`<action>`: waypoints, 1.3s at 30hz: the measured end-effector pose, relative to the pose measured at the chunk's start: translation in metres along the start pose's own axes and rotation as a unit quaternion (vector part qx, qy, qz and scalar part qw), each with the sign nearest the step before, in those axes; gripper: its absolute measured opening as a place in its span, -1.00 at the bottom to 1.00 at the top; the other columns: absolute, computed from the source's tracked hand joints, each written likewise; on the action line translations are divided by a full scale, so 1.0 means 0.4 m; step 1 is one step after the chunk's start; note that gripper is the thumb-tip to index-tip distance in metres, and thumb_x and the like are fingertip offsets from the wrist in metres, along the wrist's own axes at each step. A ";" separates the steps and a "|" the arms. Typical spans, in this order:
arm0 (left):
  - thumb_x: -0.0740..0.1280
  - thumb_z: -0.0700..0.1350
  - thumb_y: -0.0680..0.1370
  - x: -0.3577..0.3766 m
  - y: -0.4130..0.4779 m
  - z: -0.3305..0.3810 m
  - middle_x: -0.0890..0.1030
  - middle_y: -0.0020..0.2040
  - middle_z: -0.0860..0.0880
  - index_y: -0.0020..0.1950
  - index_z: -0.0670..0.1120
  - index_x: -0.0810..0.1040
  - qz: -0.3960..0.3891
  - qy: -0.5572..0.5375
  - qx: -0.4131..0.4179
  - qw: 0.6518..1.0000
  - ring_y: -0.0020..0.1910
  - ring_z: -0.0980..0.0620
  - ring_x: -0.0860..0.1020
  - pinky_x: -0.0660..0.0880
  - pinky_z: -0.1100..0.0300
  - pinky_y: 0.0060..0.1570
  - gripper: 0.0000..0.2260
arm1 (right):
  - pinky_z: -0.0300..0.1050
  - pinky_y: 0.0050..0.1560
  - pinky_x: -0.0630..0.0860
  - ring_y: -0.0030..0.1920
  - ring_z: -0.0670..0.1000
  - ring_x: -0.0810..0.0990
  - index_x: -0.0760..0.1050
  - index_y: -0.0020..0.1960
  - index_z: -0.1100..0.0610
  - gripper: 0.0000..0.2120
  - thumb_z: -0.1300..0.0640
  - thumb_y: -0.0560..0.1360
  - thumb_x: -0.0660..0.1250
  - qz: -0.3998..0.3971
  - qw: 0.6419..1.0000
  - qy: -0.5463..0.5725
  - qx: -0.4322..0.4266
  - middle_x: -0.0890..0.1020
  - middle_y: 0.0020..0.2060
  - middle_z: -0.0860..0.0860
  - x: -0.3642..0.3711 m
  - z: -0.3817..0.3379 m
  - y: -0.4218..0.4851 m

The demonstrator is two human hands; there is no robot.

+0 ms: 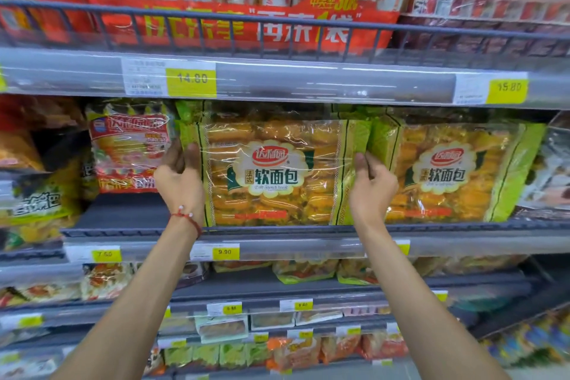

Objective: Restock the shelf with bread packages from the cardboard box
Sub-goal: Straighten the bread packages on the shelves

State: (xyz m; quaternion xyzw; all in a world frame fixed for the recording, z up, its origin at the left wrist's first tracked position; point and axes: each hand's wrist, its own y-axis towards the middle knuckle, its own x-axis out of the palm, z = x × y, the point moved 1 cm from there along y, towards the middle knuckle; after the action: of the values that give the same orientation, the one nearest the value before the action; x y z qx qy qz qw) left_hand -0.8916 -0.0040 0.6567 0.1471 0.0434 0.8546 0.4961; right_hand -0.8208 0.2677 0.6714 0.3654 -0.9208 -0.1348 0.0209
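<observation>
Plastic film, clear and shiny, wraps every package here, so I judge the surface is slippery and it crinkles easily. At the far left of the middle shelf [123,231] stands a red and white package [129,148], and beside it is an open gap of bare shelf.

The left hand [180,176] holds the left edge of the bread package [274,176], with the fingers [172,157] curled around behind the edge and the thumb in front. This package stands upright at the front of the middle shelf, its bottom on the shelf just behind the rail. The right hand [371,185] takes the right edge in the same way, its fingers clamped on the green side strip.

To the right, touching it, stands 1 more package of the same kind [456,173].

The package looks light and soft, with many small breads inside, so I think hard squeezing will crush them. Holding the 2 side edges seems the best grip. The cardboard box is not in view.
</observation>
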 end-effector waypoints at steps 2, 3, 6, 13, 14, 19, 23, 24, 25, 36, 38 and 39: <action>0.34 0.04 0.59 -0.024 -0.010 -0.008 0.66 0.13 -0.08 0.31 -0.21 0.55 -0.018 0.055 0.017 0.998 0.11 0.07 0.62 0.56 0.21 0.10 -0.59 | 0.04 0.22 0.51 0.08 0.09 0.63 0.52 0.41 0.26 -0.64 0.11 0.70 0.28 -0.012 1.000 -0.007 -0.018 0.67 0.22 0.20 -0.013 0.011 -0.019; 0.32 0.06 0.60 -0.044 -0.017 -0.012 0.68 -0.03 -0.05 0.20 -0.18 0.60 -0.035 0.092 0.023 0.995 -0.07 0.09 0.62 0.57 0.15 -0.07 -0.65 | 0.01 0.16 0.50 0.12 0.14 0.55 0.50 0.43 0.28 -0.64 0.12 0.70 0.26 -0.033 0.999 -0.021 -0.026 0.65 0.23 0.27 -0.024 0.023 -0.032; 0.35 0.00 0.59 -0.114 -0.042 -0.032 0.64 -0.16 0.14 0.00 0.05 0.62 -0.144 0.170 0.029 0.974 -0.25 0.25 0.58 0.53 0.26 -0.19 -0.93 | -0.22 0.41 0.45 0.41 0.00 0.51 0.35 0.56 0.25 -0.48 0.05 0.67 0.31 -0.135 0.988 -0.073 -0.011 0.50 0.47 0.14 -0.070 0.082 -0.068; 0.36 0.12 0.56 -0.152 -0.039 -0.048 0.70 -0.18 0.03 -0.01 0.12 0.62 -0.227 0.299 0.080 0.923 -0.26 0.21 0.58 0.61 0.06 -0.02 -0.88 | -0.12 0.43 0.46 0.39 -0.04 0.55 0.45 0.50 0.22 -0.45 0.10 0.56 0.47 -0.142 0.978 -0.150 -0.024 0.58 0.39 0.06 -0.086 0.133 -0.071; 0.35 0.15 0.55 -0.151 -0.036 -0.053 0.69 -0.22 -0.07 -0.05 0.13 0.62 -0.226 0.301 0.084 0.923 -0.28 0.11 0.52 0.61 0.00 -0.06 -0.87 | -0.18 0.40 0.44 0.35 -0.06 0.55 0.45 0.49 0.25 -0.44 0.13 0.55 0.49 -0.132 0.981 -0.142 -0.019 0.58 0.38 0.09 -0.083 0.129 -0.069; 0.35 0.00 0.59 -0.140 -0.046 -0.047 0.29 -0.53 0.07 -0.47 0.15 0.36 -0.198 0.300 0.113 0.926 -0.50 0.17 0.17 0.11 0.24 -0.48 -0.57 | -0.24 0.23 0.54 0.16 -0.06 0.62 0.51 0.40 0.33 -0.47 0.22 0.49 0.54 -0.085 0.988 -0.128 0.014 0.64 0.29 0.20 -0.079 0.133 -0.055; 0.32 0.01 0.60 -0.131 -0.063 -0.051 0.32 -0.51 0.04 -0.40 0.15 0.40 -0.160 0.300 0.103 0.935 -0.47 0.15 0.18 0.14 0.19 -0.44 -0.64 | -0.29 0.18 0.57 0.14 -0.01 0.64 0.53 0.39 0.32 -0.47 0.23 0.47 0.56 -0.100 0.990 -0.093 0.027 0.65 0.27 0.20 -0.094 0.133 -0.039; 0.29 0.04 0.61 -0.128 -0.080 -0.053 0.43 -0.45 0.02 -0.28 0.16 0.50 -0.145 0.303 0.107 0.936 -0.43 0.14 0.26 0.25 0.18 -0.41 -0.75 | -0.30 0.18 0.56 0.15 -0.02 0.64 0.53 0.40 0.30 -0.47 0.22 0.48 0.55 -0.112 0.989 -0.094 0.021 0.65 0.27 0.17 -0.103 0.133 -0.041; 0.27 0.05 0.62 -0.124 -0.100 -0.059 0.60 -0.27 -0.04 -0.05 0.14 0.58 -0.130 0.304 0.113 0.937 -0.32 0.07 0.42 0.40 0.16 -0.27 -0.88 | -0.33 0.17 0.55 0.14 -0.06 0.65 0.53 0.40 0.28 -0.50 0.22 0.50 0.53 -0.121 0.988 -0.099 0.007 0.66 0.26 0.14 -0.116 0.134 -0.044; 0.32 0.37 0.44 0.154 -0.324 -0.026 -0.08 0.61 -0.20 0.61 0.02 0.06 -0.093 0.424 0.176 0.883 0.58 -0.23 -0.15 -0.10 -0.28 0.49 -0.12 | 0.24 0.54 0.24 0.58 0.12 0.21 0.35 0.54 0.01 -0.37 -0.14 0.55 0.44 0.028 0.971 -0.184 -0.152 0.32 0.57 0.05 -0.301 0.185 0.080; 0.28 0.52 0.33 0.191 -0.336 -0.031 -0.13 0.60 -0.24 0.62 0.04 -0.06 -0.102 0.440 0.129 0.883 0.57 -0.25 -0.23 -0.15 -0.37 0.45 0.05 | 0.37 0.58 0.07 0.65 0.20 -0.06 0.11 0.65 0.00 -0.05 -0.42 0.46 0.37 0.006 0.961 -0.254 -0.110 0.02 0.67 0.11 -0.314 0.206 0.123; 0.24 0.59 0.27 0.202 -0.338 -0.036 -0.15 0.59 -0.27 0.62 0.05 -0.14 -0.105 0.458 0.115 0.875 0.56 -0.28 -0.25 -0.16 -0.41 0.42 0.13 | 0.40 0.58 -0.01 0.66 0.23 -0.16 0.01 0.67 -0.01 0.07 -0.53 0.39 0.32 -0.010 0.956 -0.281 -0.090 -0.08 0.68 0.13 -0.319 0.215 0.140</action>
State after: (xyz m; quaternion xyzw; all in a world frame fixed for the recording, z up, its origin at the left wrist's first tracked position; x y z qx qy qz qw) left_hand -0.8205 0.1346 0.6302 -0.2106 0.3793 0.7582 0.4868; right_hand -0.7766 0.4135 0.6110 0.3185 -0.8700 -0.3144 -0.2069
